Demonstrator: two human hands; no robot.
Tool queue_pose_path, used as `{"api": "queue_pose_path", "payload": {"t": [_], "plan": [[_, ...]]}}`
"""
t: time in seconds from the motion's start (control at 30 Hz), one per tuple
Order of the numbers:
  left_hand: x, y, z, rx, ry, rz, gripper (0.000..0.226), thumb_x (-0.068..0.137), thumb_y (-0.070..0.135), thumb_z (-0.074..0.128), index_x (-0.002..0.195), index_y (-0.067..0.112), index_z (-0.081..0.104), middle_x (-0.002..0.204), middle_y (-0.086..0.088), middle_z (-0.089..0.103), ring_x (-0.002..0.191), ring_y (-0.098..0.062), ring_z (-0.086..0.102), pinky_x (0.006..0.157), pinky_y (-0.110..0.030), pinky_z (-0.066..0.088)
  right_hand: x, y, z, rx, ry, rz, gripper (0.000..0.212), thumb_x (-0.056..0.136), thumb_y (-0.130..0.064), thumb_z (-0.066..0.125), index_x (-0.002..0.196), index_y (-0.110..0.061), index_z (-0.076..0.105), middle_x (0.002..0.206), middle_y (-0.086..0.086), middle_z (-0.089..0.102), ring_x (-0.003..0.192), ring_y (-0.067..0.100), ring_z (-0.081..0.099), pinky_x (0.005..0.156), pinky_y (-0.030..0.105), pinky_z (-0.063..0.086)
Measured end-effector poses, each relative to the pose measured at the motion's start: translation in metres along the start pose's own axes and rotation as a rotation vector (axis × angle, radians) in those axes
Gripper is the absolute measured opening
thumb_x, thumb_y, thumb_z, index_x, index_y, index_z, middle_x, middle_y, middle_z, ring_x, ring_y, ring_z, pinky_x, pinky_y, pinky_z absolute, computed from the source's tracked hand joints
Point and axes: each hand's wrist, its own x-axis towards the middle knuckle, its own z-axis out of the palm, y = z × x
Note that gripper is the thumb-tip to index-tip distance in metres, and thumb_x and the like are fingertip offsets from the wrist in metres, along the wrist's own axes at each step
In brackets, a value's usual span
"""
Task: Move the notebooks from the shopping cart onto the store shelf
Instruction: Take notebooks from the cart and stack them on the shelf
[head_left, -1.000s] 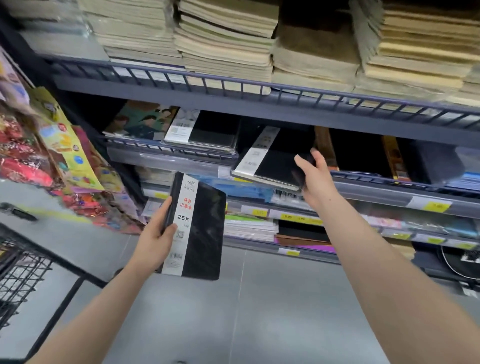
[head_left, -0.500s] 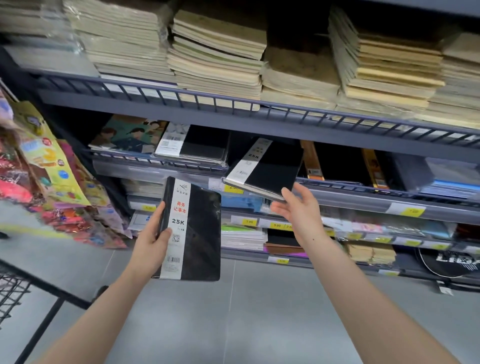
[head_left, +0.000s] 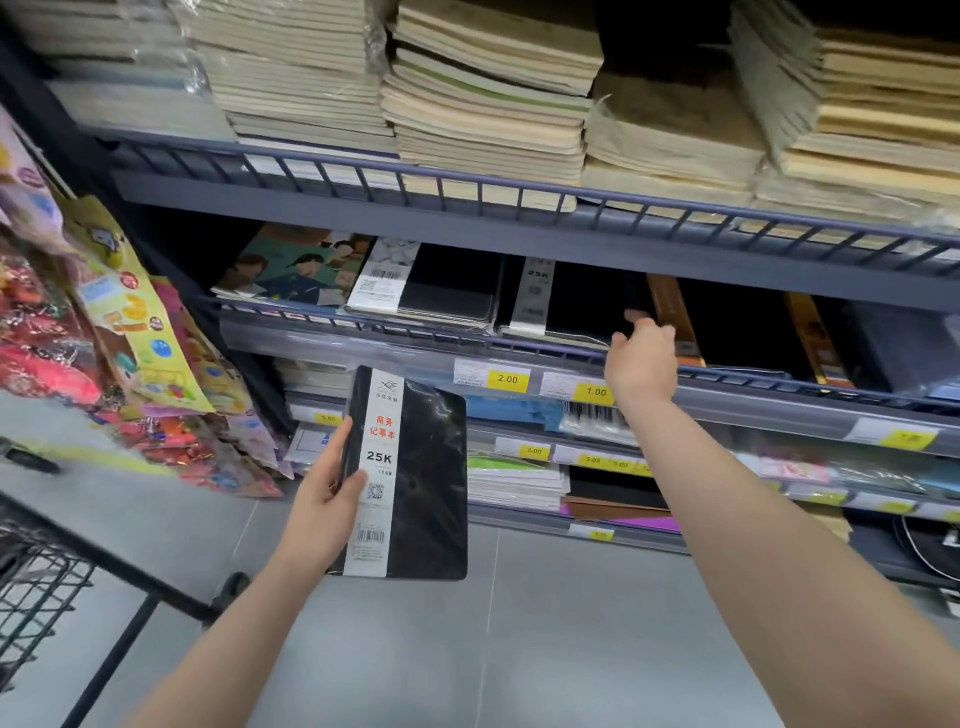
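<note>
Right hand (head_left: 641, 358) had seated one black notebook (head_left: 563, 304) on the shelf (head_left: 519, 345), fingers resting on its edge, grip unclear; left hand (head_left: 324, 501) clasped the next notebook (head_left: 415, 478).

Hanging snack packets (head_left: 130, 332), yellow price tags (head_left: 507, 379)

Black notebook (head_left: 410, 475): glossy plastic wrap, white paper band. Shelf rail (head_left: 519, 179): matt painted metal. Floor (head_left: 545, 639): smooth grey tile.

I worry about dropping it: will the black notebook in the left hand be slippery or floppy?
The black notebook probably is slippery: its glossy wrap shows glare. It seems fairly stiff, staying flat though the left hand grips only one edge.
</note>
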Motion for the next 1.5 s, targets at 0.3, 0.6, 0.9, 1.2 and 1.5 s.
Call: {"api": "queue_pose_path", "payload": {"t": [0.3,0.6,0.9,1.2,1.5], "plan": [[0.005,-0.004,0.008,-0.011,0.013,-0.025,0.063,0.095,0.001,0.043,0.130,0.053,0.037,0.134,0.002,0.055,0.117,-0.021,0.056,0.097,-0.047,0.046,-0.011,-0.003,0.029,-0.393,-0.243,-0.596,0.042,0.099,-0.029,0.027,0.139,-0.024,0.038,0.153,-0.001,0.028,0.139,0.024,0.022,0.110,0.039,0.018],[0.002,-0.002,0.017,-0.026,-0.025,-0.029,0.061,0.096,0.002,0.042,0.137,0.045,0.034,0.125,0.002,0.061,0.109,-0.019,0.061,0.091,-0.042,0.050,-0.018,0.001,0.023,-0.370,-0.311,-0.579,0.047,0.095,-0.026,0.031,0.142,-0.025,0.033,0.152,0.000,0.029,0.134,0.024,0.025,0.111,0.039,0.017],[-0.034,0.000,0.041,-0.079,-0.104,-0.045,0.060,0.096,0.001,0.041,0.127,0.052,0.038,0.134,-0.005,0.055,0.117,-0.025,0.056,0.098,-0.046,0.045,-0.107,0.085,0.001,0.068,-0.415,-0.481,0.050,0.095,-0.023,0.047,0.143,-0.019,0.032,0.150,0.003,0.032,0.139,0.018,0.026,0.116,0.030,0.018],[-0.058,0.013,0.102,-0.178,-0.188,-0.045,0.056,0.096,0.002,0.042,0.141,0.033,0.033,0.132,-0.001,0.054,0.117,-0.016,0.055,0.087,-0.024,0.049,-0.172,0.145,-0.028,0.831,-0.780,0.217,0.056,0.089,0.003,0.051,0.129,-0.035,0.043,0.105,-0.001,0.071,0.094,0.016,0.067,0.079,0.034,0.056],[-0.015,0.083,0.084,0.574,0.032,0.602,0.050,0.095,0.026,0.048,0.142,0.014,0.035,0.144,-0.008,0.038,0.133,-0.021,0.030,0.108,-0.024,0.019,-0.125,0.133,-0.078,1.041,-0.629,0.120,0.057,0.089,0.001,0.048,0.139,-0.026,0.039,0.119,0.000,0.067,0.107,0.017,0.064,0.080,0.030,0.057]]}}
